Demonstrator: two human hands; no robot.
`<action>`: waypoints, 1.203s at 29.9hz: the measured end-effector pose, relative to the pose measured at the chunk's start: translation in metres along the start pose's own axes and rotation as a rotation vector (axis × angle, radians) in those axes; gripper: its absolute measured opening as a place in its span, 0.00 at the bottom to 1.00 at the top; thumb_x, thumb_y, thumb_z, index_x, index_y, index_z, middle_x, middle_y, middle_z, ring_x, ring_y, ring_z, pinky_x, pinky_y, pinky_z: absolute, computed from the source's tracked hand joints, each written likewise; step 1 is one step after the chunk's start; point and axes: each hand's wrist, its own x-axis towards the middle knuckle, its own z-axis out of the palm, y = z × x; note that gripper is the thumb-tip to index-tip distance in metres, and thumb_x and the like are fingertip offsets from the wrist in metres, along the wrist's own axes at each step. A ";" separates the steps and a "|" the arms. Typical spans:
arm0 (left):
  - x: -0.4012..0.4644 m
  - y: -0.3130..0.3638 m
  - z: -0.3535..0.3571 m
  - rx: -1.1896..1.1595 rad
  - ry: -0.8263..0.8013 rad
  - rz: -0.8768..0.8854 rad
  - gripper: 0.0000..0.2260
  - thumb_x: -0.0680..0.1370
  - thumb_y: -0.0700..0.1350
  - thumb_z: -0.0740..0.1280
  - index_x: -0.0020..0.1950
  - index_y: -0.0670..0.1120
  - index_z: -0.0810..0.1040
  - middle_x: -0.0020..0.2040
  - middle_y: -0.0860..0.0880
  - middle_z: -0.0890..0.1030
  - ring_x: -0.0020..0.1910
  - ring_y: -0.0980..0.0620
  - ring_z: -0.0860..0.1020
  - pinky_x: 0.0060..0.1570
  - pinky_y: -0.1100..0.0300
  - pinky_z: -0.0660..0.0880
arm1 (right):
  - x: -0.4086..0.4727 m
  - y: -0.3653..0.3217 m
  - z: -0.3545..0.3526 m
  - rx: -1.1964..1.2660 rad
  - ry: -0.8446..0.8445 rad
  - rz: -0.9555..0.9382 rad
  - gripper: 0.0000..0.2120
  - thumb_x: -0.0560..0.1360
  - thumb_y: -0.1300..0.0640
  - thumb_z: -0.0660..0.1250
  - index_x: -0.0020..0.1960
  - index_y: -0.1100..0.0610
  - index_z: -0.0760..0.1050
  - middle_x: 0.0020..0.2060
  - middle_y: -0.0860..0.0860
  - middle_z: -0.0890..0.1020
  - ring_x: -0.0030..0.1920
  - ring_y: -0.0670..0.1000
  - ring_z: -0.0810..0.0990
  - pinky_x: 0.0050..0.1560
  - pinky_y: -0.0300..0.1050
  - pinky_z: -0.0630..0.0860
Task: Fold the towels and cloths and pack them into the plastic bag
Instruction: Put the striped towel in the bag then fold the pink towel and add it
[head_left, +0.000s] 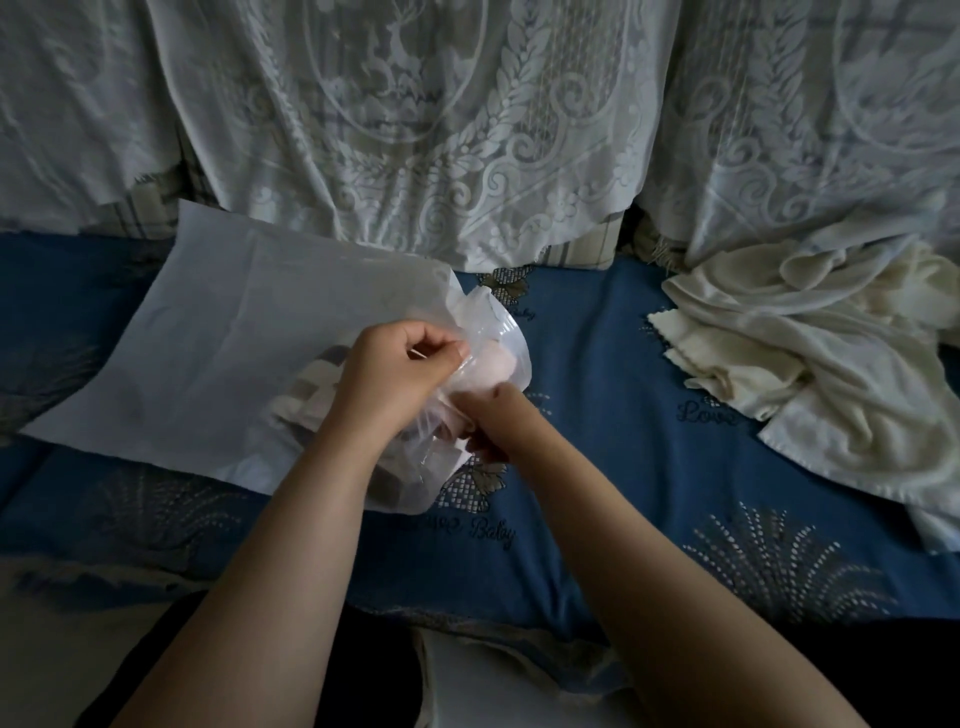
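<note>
A large translucent white plastic bag (208, 332) lies flat on the blue sofa seat, its mouth facing right. My left hand (400, 364) pinches the upper rim of the bag's mouth and holds it lifted. My right hand (493, 421) reaches into the mouth, its fingers hidden behind the plastic, around a folded pinkish cloth (496, 364) that shows through the bag. More folded cloths (317, 395) sit deeper inside, dim through the plastic. A loose heap of cream towels (810, 353) lies unfolded on the seat at the right.
The seat wears a blue cover (623, 467) with pale embroidered patterns. White lace throws (441, 130) hang over the backrest behind. A pale cloth or cushion edge (467, 675) sits near my lap at the bottom.
</note>
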 end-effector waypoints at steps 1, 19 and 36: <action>0.000 0.000 0.001 -0.001 0.010 -0.002 0.05 0.72 0.44 0.73 0.38 0.53 0.81 0.35 0.55 0.82 0.35 0.57 0.79 0.43 0.62 0.77 | 0.001 -0.008 0.002 0.083 -0.014 -0.030 0.12 0.77 0.56 0.62 0.54 0.65 0.70 0.32 0.56 0.76 0.26 0.49 0.73 0.24 0.38 0.71; 0.005 -0.005 0.011 0.067 0.077 0.037 0.08 0.74 0.44 0.70 0.37 0.56 0.79 0.37 0.57 0.81 0.35 0.61 0.77 0.41 0.64 0.73 | 0.025 -0.015 0.007 -1.044 0.022 -0.284 0.16 0.80 0.54 0.58 0.64 0.60 0.71 0.63 0.52 0.74 0.63 0.53 0.74 0.60 0.49 0.72; 0.004 0.002 0.023 0.355 0.001 0.107 0.05 0.75 0.43 0.63 0.40 0.47 0.76 0.42 0.54 0.80 0.43 0.55 0.77 0.40 0.60 0.72 | 0.078 -0.025 -0.061 -0.065 0.305 -0.464 0.28 0.75 0.65 0.63 0.73 0.52 0.62 0.62 0.49 0.72 0.49 0.49 0.77 0.42 0.35 0.75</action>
